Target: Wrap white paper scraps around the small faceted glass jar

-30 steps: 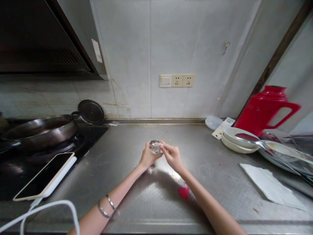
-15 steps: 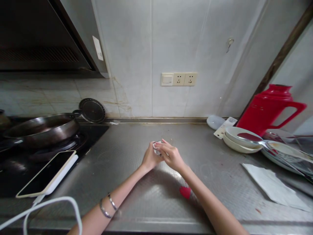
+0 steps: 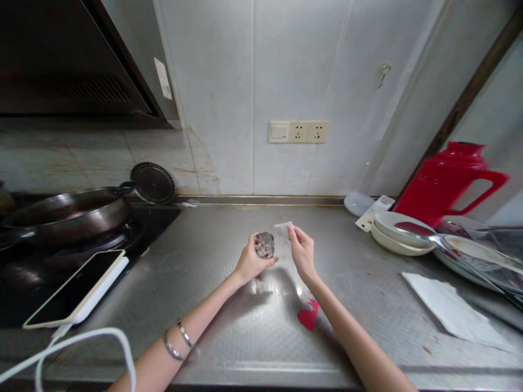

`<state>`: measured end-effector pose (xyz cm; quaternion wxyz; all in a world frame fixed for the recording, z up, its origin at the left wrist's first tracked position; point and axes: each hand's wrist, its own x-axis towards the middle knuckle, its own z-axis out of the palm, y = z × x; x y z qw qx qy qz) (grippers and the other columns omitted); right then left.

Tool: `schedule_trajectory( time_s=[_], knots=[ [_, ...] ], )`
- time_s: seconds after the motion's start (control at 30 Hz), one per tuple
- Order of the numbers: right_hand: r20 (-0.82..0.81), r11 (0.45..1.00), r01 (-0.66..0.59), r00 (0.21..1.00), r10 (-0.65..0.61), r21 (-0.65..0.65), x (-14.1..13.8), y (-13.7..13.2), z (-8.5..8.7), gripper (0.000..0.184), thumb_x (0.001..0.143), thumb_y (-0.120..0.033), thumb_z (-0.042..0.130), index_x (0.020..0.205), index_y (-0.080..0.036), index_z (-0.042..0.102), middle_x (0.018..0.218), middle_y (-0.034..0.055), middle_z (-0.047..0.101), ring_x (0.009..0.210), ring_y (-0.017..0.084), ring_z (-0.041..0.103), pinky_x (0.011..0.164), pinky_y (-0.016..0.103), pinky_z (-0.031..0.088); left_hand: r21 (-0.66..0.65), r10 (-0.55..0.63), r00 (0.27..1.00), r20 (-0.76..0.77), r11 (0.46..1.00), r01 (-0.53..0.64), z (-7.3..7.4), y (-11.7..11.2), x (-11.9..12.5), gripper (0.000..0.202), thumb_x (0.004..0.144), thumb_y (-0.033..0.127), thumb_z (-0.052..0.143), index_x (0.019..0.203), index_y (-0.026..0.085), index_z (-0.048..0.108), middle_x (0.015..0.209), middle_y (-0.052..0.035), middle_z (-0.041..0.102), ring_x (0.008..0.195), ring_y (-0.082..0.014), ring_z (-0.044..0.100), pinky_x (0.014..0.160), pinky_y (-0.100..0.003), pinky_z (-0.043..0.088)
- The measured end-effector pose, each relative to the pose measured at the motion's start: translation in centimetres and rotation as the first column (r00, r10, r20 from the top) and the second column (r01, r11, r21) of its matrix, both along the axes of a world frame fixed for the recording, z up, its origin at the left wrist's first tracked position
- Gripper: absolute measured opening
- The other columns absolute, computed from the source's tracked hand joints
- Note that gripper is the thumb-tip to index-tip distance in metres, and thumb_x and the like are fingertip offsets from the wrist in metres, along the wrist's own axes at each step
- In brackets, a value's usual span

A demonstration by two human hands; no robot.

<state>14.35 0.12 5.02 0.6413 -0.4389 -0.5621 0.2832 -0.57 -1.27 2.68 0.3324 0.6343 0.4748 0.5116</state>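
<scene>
Above the counter (image 3: pixel 204 261), a glass (image 3: pixel 265 245) is being clasped in the curled left hand (image 3: pixel 250 262); a paper (image 3: pixel 284 225) is being pinched by the raised right hand (image 3: pixel 303 253).

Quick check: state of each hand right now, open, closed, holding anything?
Left hand: closed around a small glass.
Right hand: closed, pinching a small white scrap at its fingertips.

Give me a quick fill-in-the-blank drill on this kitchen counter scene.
The left hand grips a small glass; the right hand pinches a paper scrap coloured ____.
The big jug is ____.
The phone lies on the ____ side of the counter.
Missing: white; red; left.
</scene>
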Motion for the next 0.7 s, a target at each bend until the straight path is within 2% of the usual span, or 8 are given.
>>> schedule_trajectory(
  time_s=[0.1,0.17,0.27,0.33,0.4,0.53,0.63,0.7],
  knots=[
    [-0.075,0.972,-0.209,0.976,0.202,-0.104,-0.3,0.2,-0.3,0.045,0.082,-0.057,0.051,0.089,-0.017,0.072,0.087,0.0067,0.072,0.082,0.021,0.065,0.071,0.031,0.053,0.051,-0.112,0.994,0.001,0.992,0.112,0.1,-0.3,0.0,0.075,0.056,0.028,0.082,0.119,0.018,0.042,0.109,-0.0091,0.062,0.096,-0.0205,0.062,0.086,-0.033,0.048],
    [-0.156,0.91,-0.381,0.921,0.357,-0.163,-0.7,0.0,-0.3,0.043,0.081,-0.055,0.055,0.096,-0.019,0.071,0.1,0.0085,0.071,0.092,0.023,0.065,0.075,0.033,0.054,0.053,-0.162,0.987,0.021,0.986,0.161,0.2,-0.4,0.1,0.078,0.057,0.027,0.081,0.123,0.019,0.04,0.113,-0.0104,0.061,0.095,-0.0207,0.062,0.081,-0.032,0.051],
    [-0.236,0.82,-0.545,0.832,0.502,-0.175,-0.9,-0.5,-0.1,0.041,0.08,-0.049,0.059,0.109,-0.021,0.067,0.115,0.0089,0.066,0.102,0.025,0.063,0.079,0.035,0.054,-0.04,-0.186,0.98,0.065,0.981,0.189,0.3,-0.5,0.0,0.08,0.06,0.031,0.079,0.127,0.02,0.037,0.11,-0.0105,0.063,0.078,-0.0182,0.065,0.057,-0.026,0.053],
    [-0.21,0.791,-0.589,0.805,0.555,-0.164,-0.8,-0.7,0.1,0.044,0.077,-0.043,0.064,0.115,-0.022,0.062,0.118,0.0083,0.065,0.105,0.025,0.062,0.084,0.036,0.053,-0.099,-0.192,0.977,0.094,0.975,0.201,0.5,-0.5,0.0,0.078,0.063,0.034,0.078,0.128,0.02,0.036,0.105,-0.0099,0.064,0.067,-0.0155,0.064,0.047,-0.023,0.05],
    [-0.16,0.784,-0.6,0.799,0.58,-0.156,-0.6,-0.8,0.2,0.051,0.072,-0.036,0.07,0.12,-0.023,0.058,0.12,0.007,0.064,0.109,0.025,0.06,0.09,0.037,0.051,-0.101,-0.196,0.974,0.114,0.973,0.208,0.6,-0.4,-0.1,0.076,0.063,0.035,0.078,0.126,0.02,0.039,0.105,-0.0095,0.064,0.068,-0.0155,0.064,0.051,-0.025,0.052],
    [-0.154,0.801,-0.582,0.812,0.563,-0.139,-0.7,-0.9,0.2,0.056,0.066,-0.026,0.075,0.119,-0.024,0.058,0.12,0.0055,0.063,0.11,0.024,0.059,0.095,0.037,0.048,-0.055,-0.174,0.978,0.113,0.982,0.181,1.0,-0.4,-0.1,0.07,0.062,0.03,0.079,0.122,0.018,0.045,0.103,-0.0083,0.066,0.086,-0.0204,0.066,0.073,-0.034,0.055],
    [-0.197,0.811,-0.564,0.822,0.534,-0.154,-0.8,-0.9,0.2,0.051,0.066,-0.028,0.075,0.115,-0.022,0.06,0.111,0.0059,0.067,0.104,0.024,0.062,0.09,0.037,0.051,-0.058,-0.21,0.972,0.108,0.974,0.217,1.2,-0.3,0.0,0.066,0.065,0.029,0.077,0.123,0.018,0.046,0.103,-0.0087,0.066,0.094,-0.0231,0.065,0.082,-0.039,0.054],
    [-0.234,0.803,-0.565,0.82,0.522,-0.188,-0.8,-0.9,0.2,0.048,0.068,-0.032,0.074,0.113,-0.021,0.061,0.105,0.0061,0.069,0.098,0.024,0.065,0.082,0.036,0.054,-0.032,-0.256,0.962,0.099,0.965,0.26,1.0,-0.2,-0.1,0.078,0.062,0.027,0.079,0.13,0.019,0.041,0.112,-0.0109,0.063,0.103,-0.0258,0.062,0.091,-0.043,0.05]
  ],
)
